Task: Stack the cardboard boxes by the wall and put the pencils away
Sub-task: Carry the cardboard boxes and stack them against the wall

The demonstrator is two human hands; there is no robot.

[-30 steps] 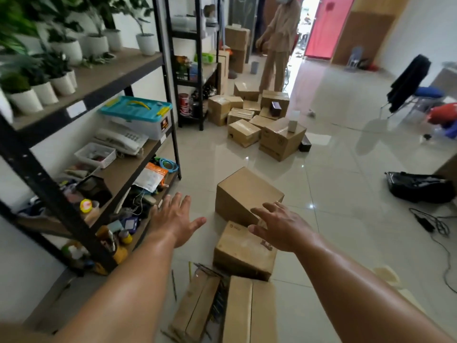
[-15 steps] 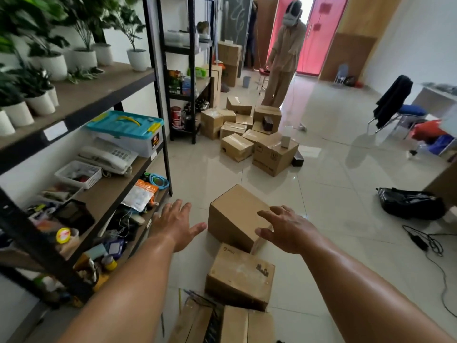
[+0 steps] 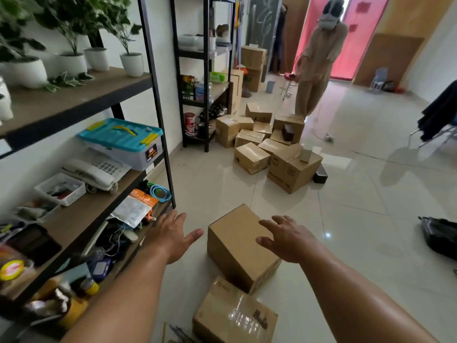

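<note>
tiled floor (image 3: 351, 219), tilted box (image 3: 237, 246), perhaps pencils (image 3: 177, 333)

The bottom edge is cutting off the taped brown cardboard box (image 3: 235, 315) and some thin sticks (image 3: 178, 333), possibly pencils. The right hand (image 3: 289, 240) is hiding the right edge of the tilted plain cardboard box (image 3: 235, 248).

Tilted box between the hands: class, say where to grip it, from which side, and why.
The box is closed, broad and tilted, with no handle or flap showing. Probably clamp its opposite side faces: left hand from the left, right hand from the right, where they hover open.
</note>
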